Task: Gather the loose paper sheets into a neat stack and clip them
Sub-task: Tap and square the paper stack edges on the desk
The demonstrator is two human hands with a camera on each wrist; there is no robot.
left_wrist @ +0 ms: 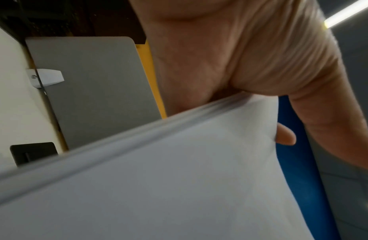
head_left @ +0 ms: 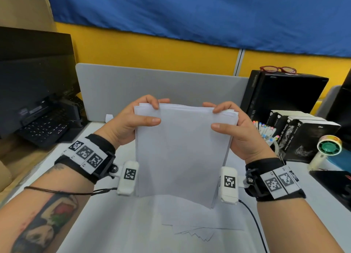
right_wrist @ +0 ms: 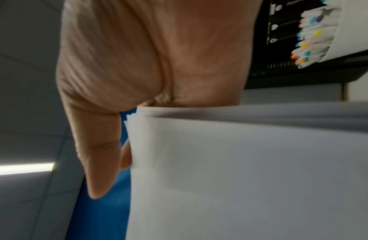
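Observation:
A stack of white paper sheets (head_left: 182,154) stands upright above the white desk (head_left: 106,224), lifted off it. My left hand (head_left: 136,118) grips its upper left corner, thumb on the near face, fingers curled over the top edge. My right hand (head_left: 229,123) grips the upper right corner the same way. The sheet edges are a little uneven at the top corners. In the left wrist view the paper (left_wrist: 158,186) runs under my palm (left_wrist: 230,56). The right wrist view shows the stack (right_wrist: 251,178) against my thumb (right_wrist: 96,154). No clip is plainly visible.
A grey divider panel (head_left: 161,89) stands behind. At left sit a black monitor (head_left: 34,66) and keyboard (head_left: 43,127). At right are black boxes (head_left: 284,93), a cup of coloured markers (head_left: 266,131), a tape roll (head_left: 329,146) and red glasses (head_left: 278,69). A cable (head_left: 254,220) trails on the desk.

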